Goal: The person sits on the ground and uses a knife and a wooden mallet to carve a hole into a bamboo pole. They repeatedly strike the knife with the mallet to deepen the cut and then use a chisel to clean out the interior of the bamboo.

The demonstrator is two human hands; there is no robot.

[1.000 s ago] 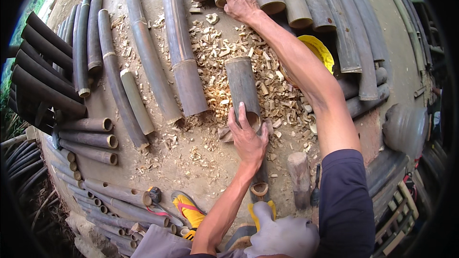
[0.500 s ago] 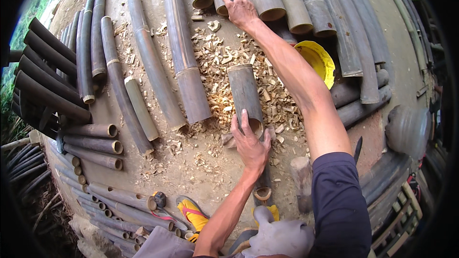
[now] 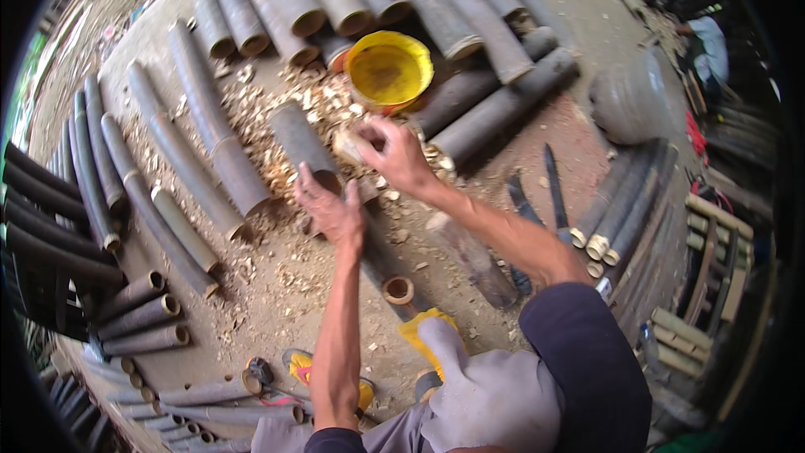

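A short grey bamboo tube [image 3: 299,138] lies among pale shavings in the middle, propped near its open end on a darker bamboo pole [image 3: 381,260]. Around that near end rest the fingers of my left hand [image 3: 331,210], holding the tube. Just to its right, my right hand [image 3: 398,155] is closed, with a pale, blurred piece of wood [image 3: 347,148] at its fingertips. How the fingers grip that piece is partly hidden.
A yellow bucket [image 3: 390,109] stands beyond my right hand. Long bamboo poles [image 3: 222,147] lie at left and along the back. A wooden block [image 3: 471,260] and dark blades [image 3: 555,189] lie at right. Another person [image 3: 711,49] is far right.
My right hand has come back from the far bamboo poles to beside the tube, now with a pale piece. My left hand stays on the tube. The view has swung right.
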